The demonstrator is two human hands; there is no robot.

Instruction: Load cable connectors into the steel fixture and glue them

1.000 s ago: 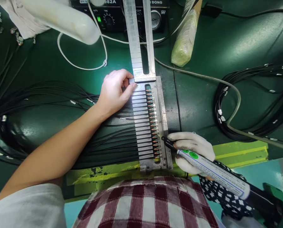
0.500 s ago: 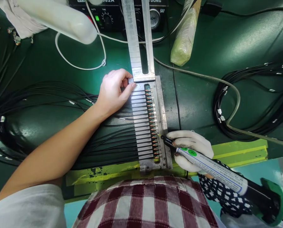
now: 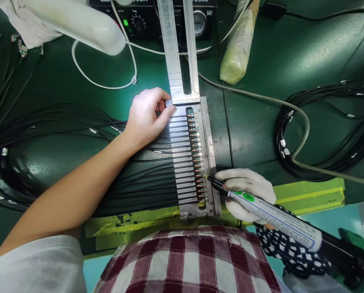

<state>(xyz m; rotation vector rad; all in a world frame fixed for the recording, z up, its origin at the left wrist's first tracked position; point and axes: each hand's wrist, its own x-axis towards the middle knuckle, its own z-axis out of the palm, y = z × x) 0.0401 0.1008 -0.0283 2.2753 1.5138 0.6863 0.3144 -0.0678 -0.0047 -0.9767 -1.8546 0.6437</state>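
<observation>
A slotted metal fixture (image 3: 185,175) lies on the green bench, with a row of black cables (image 3: 151,171) in its slots. Small connectors (image 3: 197,148) at the cable ends line up along its right side. My left hand (image 3: 147,116), bare, pinches the fixture's upper left corner between thumb and fingers. In my right hand (image 3: 249,189), gloved in white, is a black dispensing syringe (image 3: 273,217) with a white label and a green end fitting. It is held tilted, its narrow tip over the connectors in the lower half of the row. Whether the tip touches one I cannot tell.
A slotted metal bar (image 3: 173,53) meets the fixture's top edge. Behind it stands a dispenser controller (image 3: 139,22). A wrapped yellowish block (image 3: 235,61), a white rounded arm (image 3: 87,30) and coiled black cables (image 3: 282,138) surround the work. A pale hose (image 3: 261,95) crosses the right side.
The syringe and my right hand have shifted very slightly, the tip staying over the lower connectors. My left hand keeps its hold on the fixture corner.
</observation>
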